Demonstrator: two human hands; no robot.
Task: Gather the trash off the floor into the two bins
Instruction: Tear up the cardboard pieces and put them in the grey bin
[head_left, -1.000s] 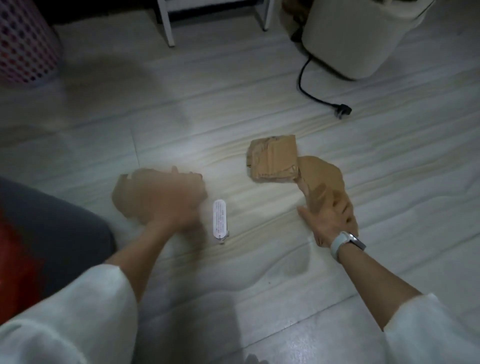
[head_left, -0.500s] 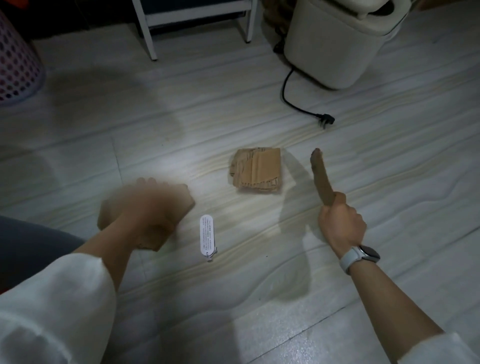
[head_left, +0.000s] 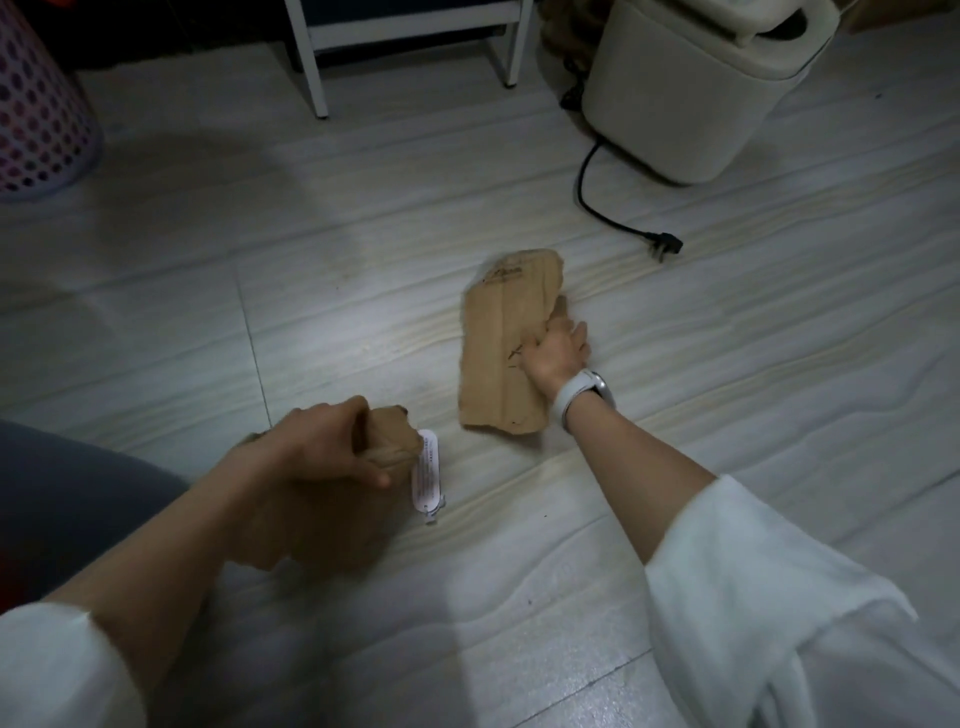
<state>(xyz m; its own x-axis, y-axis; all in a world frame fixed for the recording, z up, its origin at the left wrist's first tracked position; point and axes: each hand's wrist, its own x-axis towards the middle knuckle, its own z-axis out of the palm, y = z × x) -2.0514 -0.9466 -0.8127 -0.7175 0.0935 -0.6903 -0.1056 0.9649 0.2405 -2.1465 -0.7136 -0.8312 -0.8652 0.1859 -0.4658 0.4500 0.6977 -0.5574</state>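
Right hand (head_left: 557, 351) now gripping a long brown cardboard piece (head_left: 500, 353), fingers curled round its right edge, thumb on its face. Lying flatter and showing its broad face where half a second ago standing edge-on above the fist. Now covering the spot where the smaller folded cardboard was lying in plain sight; that piece no longer showing, whether under it or gathered with it not clear. Lower end of the piece close to or touching the pale floor (head_left: 779, 415); cannot tell which.

Left hand (head_left: 317, 447) sharper than before, no longer blurred, clutching a crumpled brown wad (head_left: 389, 441), fingers wrapped over the top, thumb pressing beneath. Sitting closer to the white tag (head_left: 427, 475) than earlier, wad now overlapping the tag's upper left edge. Tag lying flat on the floor, ungrabbed.

Showing more of the white bin (head_left: 691, 98) at upper right, black cord (head_left: 597, 202) trailing from beside it, plug on the floor. Pink perforated basket (head_left: 36, 114) standing at far left, well apart from both hands.
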